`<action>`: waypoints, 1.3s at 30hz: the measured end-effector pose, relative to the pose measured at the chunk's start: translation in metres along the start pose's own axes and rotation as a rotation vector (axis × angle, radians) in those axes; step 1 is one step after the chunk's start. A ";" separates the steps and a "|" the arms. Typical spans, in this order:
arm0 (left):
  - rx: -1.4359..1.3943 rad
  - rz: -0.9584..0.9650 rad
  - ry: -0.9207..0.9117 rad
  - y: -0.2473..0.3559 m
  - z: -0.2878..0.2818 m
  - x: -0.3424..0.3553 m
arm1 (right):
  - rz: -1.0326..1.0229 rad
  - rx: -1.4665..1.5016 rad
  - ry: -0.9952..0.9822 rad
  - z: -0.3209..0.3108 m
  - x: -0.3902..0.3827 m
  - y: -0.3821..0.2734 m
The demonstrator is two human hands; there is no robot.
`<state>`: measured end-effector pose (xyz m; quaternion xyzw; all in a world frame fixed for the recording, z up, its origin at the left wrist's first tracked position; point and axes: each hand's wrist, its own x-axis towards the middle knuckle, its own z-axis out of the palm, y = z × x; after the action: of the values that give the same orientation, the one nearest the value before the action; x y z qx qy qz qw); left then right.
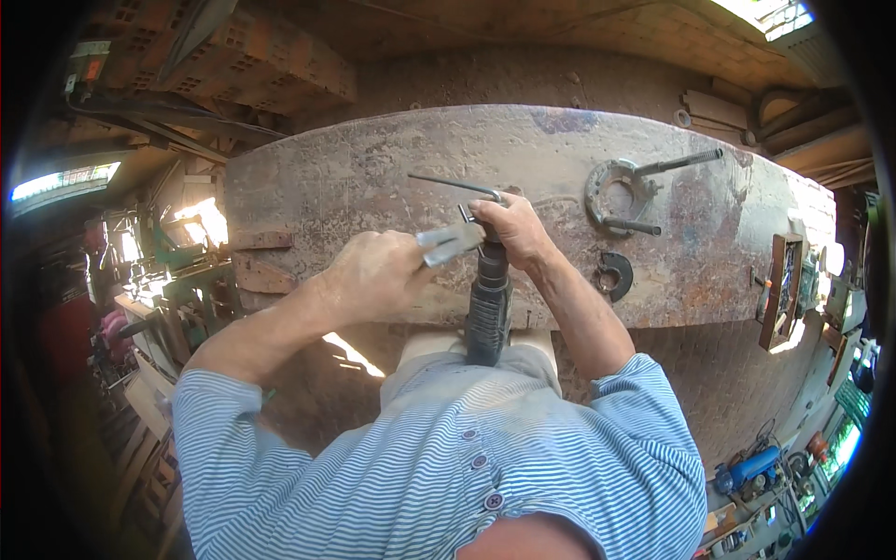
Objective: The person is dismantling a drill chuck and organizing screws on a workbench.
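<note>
A black power tool with a ribbed body [487, 308] stands against my lap at the bench's near edge. My right hand [518, 229] is closed around its upper end, the thumb by a small metal piece. From that hand a thin bent metal rod [453, 182] sticks out to the left above the bench; whether the fingers hold it too is hard to see. My left hand [373, 275] is closed on a blurred silvery flat metal tool [448, 243], held just left of the power tool's top; its exact kind is smeared by motion.
On the worn wooden bench [355, 187], to the right, lie a round metal ring with two rods [621, 191] and a black half-round guard [614, 275]. A wooden tray [782, 289] sits at the right end. Hinge-like metal plates [261, 241] lie at the left end. Hollow bricks [271, 61] stand beyond.
</note>
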<state>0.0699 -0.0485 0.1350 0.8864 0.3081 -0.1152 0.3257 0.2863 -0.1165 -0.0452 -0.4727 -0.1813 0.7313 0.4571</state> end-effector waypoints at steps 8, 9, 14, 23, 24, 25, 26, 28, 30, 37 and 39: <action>-0.888 -0.559 0.157 -0.135 0.106 -0.008 | 0.004 0.075 -0.047 -0.011 -0.014 -0.006; -0.886 -0.573 0.198 -0.152 0.131 -0.006 | -0.001 0.077 -0.037 -0.011 -0.014 -0.005; 0.211 -0.387 0.437 -0.207 0.198 -0.009 | 0.027 0.091 -0.076 -0.018 -0.017 -0.003; -1.597 -0.370 0.140 -0.021 0.103 0.062 | -0.040 0.282 -0.351 -0.030 -0.015 0.007; -1.701 -0.322 0.073 -0.021 0.101 0.068 | -0.037 0.278 -0.414 -0.033 -0.014 0.010; -1.742 -0.335 0.061 -0.020 0.098 0.069 | -0.040 0.294 -0.407 -0.033 -0.009 0.014; -1.788 -0.343 0.059 -0.019 0.092 0.068 | -0.039 0.293 -0.405 -0.032 -0.009 0.011; -1.813 -0.374 0.121 -0.025 0.089 0.058 | 0.001 0.402 -0.569 -0.032 -0.007 0.002; -1.848 -0.287 0.212 -0.038 0.083 0.046 | 0.058 0.354 -0.561 -0.053 0.008 0.016; -1.347 -0.518 0.447 -0.051 0.109 0.012 | -0.069 -0.129 -0.080 -0.005 -0.009 0.006; -1.208 -0.577 0.481 -0.041 0.117 0.015 | -0.126 -0.408 0.217 0.015 -0.012 0.013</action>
<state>0.0555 -0.0931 0.0193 0.4349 0.6039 0.1929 0.6395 0.2690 -0.1304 -0.0408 -0.6186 -0.3043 0.5946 0.4137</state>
